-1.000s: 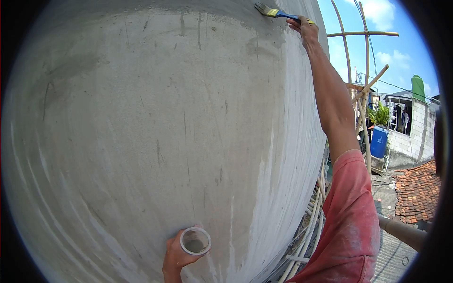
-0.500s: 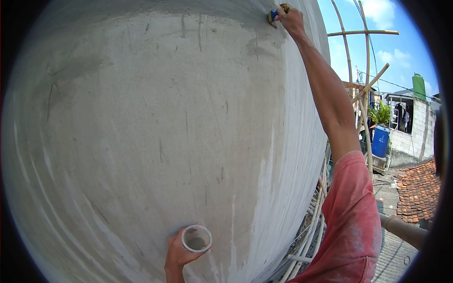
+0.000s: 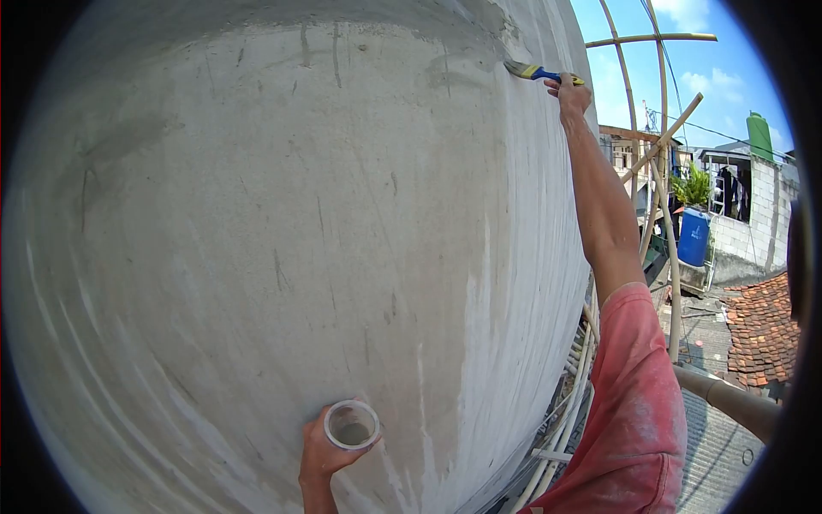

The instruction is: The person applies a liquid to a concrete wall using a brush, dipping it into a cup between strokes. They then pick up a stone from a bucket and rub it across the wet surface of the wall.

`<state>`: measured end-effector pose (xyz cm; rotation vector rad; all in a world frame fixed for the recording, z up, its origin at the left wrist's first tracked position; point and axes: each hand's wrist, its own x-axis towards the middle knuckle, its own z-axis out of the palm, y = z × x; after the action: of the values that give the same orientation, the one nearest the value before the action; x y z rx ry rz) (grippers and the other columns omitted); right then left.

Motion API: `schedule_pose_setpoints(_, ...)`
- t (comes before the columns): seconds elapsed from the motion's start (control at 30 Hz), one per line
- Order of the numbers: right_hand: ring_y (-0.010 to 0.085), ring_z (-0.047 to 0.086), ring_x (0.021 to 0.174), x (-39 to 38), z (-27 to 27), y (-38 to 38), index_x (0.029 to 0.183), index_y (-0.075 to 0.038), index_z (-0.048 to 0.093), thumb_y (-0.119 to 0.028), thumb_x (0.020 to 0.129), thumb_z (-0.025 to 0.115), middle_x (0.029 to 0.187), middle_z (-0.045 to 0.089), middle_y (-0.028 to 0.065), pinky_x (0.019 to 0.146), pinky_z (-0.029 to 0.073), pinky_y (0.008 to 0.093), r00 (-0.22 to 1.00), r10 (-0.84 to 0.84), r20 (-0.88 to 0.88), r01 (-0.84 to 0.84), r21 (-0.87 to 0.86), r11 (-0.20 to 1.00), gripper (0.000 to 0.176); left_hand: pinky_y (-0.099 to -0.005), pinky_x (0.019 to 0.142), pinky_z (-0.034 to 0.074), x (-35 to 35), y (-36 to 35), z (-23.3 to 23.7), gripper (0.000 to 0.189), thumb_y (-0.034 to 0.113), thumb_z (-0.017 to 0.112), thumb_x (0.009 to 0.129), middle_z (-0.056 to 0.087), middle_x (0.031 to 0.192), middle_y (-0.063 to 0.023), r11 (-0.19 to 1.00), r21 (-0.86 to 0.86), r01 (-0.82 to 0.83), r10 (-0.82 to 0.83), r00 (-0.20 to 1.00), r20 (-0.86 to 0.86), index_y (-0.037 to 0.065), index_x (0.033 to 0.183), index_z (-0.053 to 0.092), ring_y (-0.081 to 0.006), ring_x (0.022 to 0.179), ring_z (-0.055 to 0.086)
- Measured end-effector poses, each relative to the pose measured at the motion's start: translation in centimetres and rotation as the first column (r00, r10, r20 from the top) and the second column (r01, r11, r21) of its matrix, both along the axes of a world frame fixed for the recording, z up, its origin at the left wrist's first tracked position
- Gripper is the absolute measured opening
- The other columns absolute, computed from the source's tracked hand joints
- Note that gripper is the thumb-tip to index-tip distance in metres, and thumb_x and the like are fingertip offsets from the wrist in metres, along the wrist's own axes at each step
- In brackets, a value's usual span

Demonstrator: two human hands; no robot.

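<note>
The right hand [image 3: 572, 92] is raised high and holds a paintbrush [image 3: 541, 74] with a blue handle, its bristles touching the grey plastered wall [image 3: 257, 240]. Low down, the left hand [image 3: 324, 454] grips a small clear cup [image 3: 352, 425] close to the wall. Bamboo scaffolding poles [image 3: 664, 137] stand to the right, beside the red sleeve [image 3: 638, 403].

Grey plastered concrete wall [image 3: 257, 257] fills your view ahead and left. Your left hand [image 3: 321, 454] low at centre, against wall, small clear plastic cup [image 3: 351, 425] in it, mouth toward you. Your right hand [image 3: 572, 94] high at upper right, blue-handled flat paintbrush [image 3: 535, 72] in it, bristles on wall, left of hand. Bamboo scaffold poles [image 3: 664, 154] right of your raised arm, beside wall edge. Blue plastic barrel [image 3: 692, 237] behind poles, far right; red clay-tile roof [image 3: 758, 330] below barrel.
</note>
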<state>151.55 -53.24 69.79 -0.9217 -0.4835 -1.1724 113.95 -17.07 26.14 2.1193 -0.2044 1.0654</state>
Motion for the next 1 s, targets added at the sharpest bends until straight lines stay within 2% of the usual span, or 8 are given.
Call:
schedule_pose_setpoints(0.1,0.0206,0.069,0.068,-2.9,-4.7,-0.2,0.106,0.007,0.056,-0.016,0.090,0.055,0.083,0.067,0.0170,0.055,0.056,0.0263,0.988,-0.146,0.048,0.146,0.001,0.989,0.028,-0.0325,0.075,0.054,-0.2,0.0,0.1,0.054,0.023,0.088,0.055,0.069,0.090,-0.0109,1.000,0.007,-0.006,0.006,1.000,0.004,0.000,0.097,0.061,-0.0211,0.082,0.068)
schedule_pose_setpoints(0.27,0.0126,0.063,0.060,-12.5,-14.3,3.3,0.104,0.005,0.059,-0.021,0.093,0.053,0.078,0.066,0.0134,0.047,0.046,0.0215,0.985,-0.025,0.170,0.057,-0.189,0.980,0.028,-0.0319,0.074,0.054,0.0,0.2,0.4,0.052,0.022,0.088,0.055,0.069,0.087,-0.0122,0.999,-0.016,0.040,-0.040,0.999,-0.005,-0.001,0.094,0.062,-0.0207,0.082,0.068)
schedule_pose_setpoints(0.4,0.0114,0.058,0.054,-18.6,-20.5,6.4,0.096,0.003,0.060,-0.023,0.091,0.054,0.070,0.064,0.0122,0.043,0.041,0.0207,0.955,0.294,0.041,-0.253,-0.406,0.878,0.027,-0.0330,0.077,0.053,-0.2,0.6,0.9,0.053,0.026,0.087,0.054,0.068,0.087,-0.0127,1.000,-0.016,0.002,-0.004,0.994,-0.107,0.000,0.093,0.062,-0.0221,0.080,0.067)
schedule_pose_setpoints(0.47,0.0088,0.055,0.050,-20.5,-22.9,8.0,0.094,0.000,0.060,-0.024,0.093,0.052,0.067,0.062,0.0093,0.040,0.038,0.0191,0.901,0.423,-0.100,-0.411,-0.510,0.756,0.026,-0.0337,0.078,0.052,-0.5,0.6,1.2,0.056,0.028,0.087,0.053,0.068,0.088,-0.0137,0.999,0.005,-0.032,0.033,0.980,-0.194,0.000,0.095,0.063,-0.0230,0.082,0.067)
schedule_pose_setpoints(0.57,0.0070,0.053,0.046,-22.9,-26.0,10.4,0.093,-0.001,0.060,-0.026,0.093,0.052,0.063,0.061,0.0072,0.036,0.036,0.0173,0.829,0.499,-0.250,-0.541,-0.581,0.608,0.026,-0.0336,0.076,0.052,-0.3,0.9,1.0,0.053,0.022,0.086,0.050,0.068,0.086,-0.0104,0.998,0.042,-0.041,0.048,0.983,-0.180,0.001,0.093,0.062,-0.0207,0.079,0.066)
schedule_pose_setpoints(0.6,0.0066,0.054,0.045,-23.8,-26.7,11.0,0.092,-0.001,0.061,-0.028,0.092,0.054,0.061,0.061,0.0069,0.036,0.037,0.0170,0.806,0.503,-0.311,-0.573,-0.623,0.533,0.027,-0.0336,0.076,0.052,-0.3,0.8,0.9,0.054,0.023,0.086,0.050,0.068,0.086,-0.0106,0.998,0.047,-0.032,0.040,0.982,-0.185,0.001,0.094,0.062,-0.0206,0.079,0.066)
schedule_pose_setpoints(0.87,0.0047,0.054,0.044,-26.5,-29.8,15.8,0.093,-0.004,0.061,-0.032,0.092,0.055,0.058,0.059,0.0045,0.037,0.039,0.0155,0.848,0.382,-0.367,-0.508,-0.769,0.389,0.029,-0.0347,0.081,0.052,-0.4,0.5,1.5,0.062,0.031,0.087,0.052,0.068,0.093,-0.0147,1.000,0.021,0.008,0.000,0.938,-0.345,0.001,0.100,0.063,-0.0226,0.085,0.067)
schedule_pose_setpoints(1.0,0.0044,0.055,0.047,-27.1,-30.0,16.7,0.096,-0.004,0.062,-0.034,0.090,0.058,0.059,0.060,0.0036,0.041,0.042,0.0160,0.842,0.366,-0.396,-0.513,-0.799,0.314,0.030,-0.0341,0.080,0.053,-0.3,0.6,1.5,0.062,0.030,0.087,0.054,0.068,0.092,-0.0144,0.999,0.027,0.044,-0.034,0.955,-0.294,0.001,0.103,0.062,-0.0218,0.085,0.067)
